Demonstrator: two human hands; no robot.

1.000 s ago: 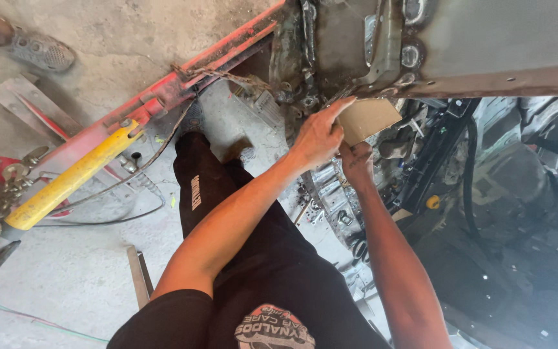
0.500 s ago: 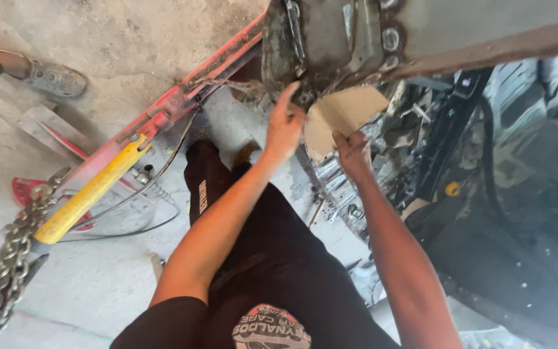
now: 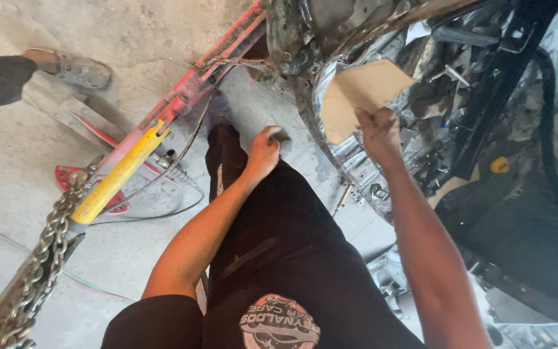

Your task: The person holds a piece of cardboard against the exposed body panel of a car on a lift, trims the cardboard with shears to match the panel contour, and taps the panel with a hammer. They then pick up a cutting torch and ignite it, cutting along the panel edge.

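Tan cardboard, a flat piece (image 3: pixel 358 95) with angled corners, sits at about one o'clock in the view, held up against the bare, scuffed metal of a stripped car body (image 3: pixel 330 139). The right hand (image 3: pixel 377 132) pinches its lower edge, fingers curled tight over the board, the forearm running straight up from five o'clock with the wrist in line.

The left hand (image 3: pixel 265 153) hangs lower, near the centre, closed into a loose fist. Something small and dark shows at its fingertips, possibly a tool or fastener, but the view is too blurred to tell. That arm is bent at the elbow and comes in from seven o'clock, across the person's black trousers (image 3: pixel 272 226).

At nine o'clock a yellow-sleeved bar (image 3: pixel 119 173) lies along a red steel beam (image 3: pixel 195 87), with a heavy chain (image 3: pixel 33 271) trailing to eight o'clock over the concrete floor (image 3: pixel 20 168). At ten o'clock another person's shoe (image 3: pixel 75 68) rests on the floor.
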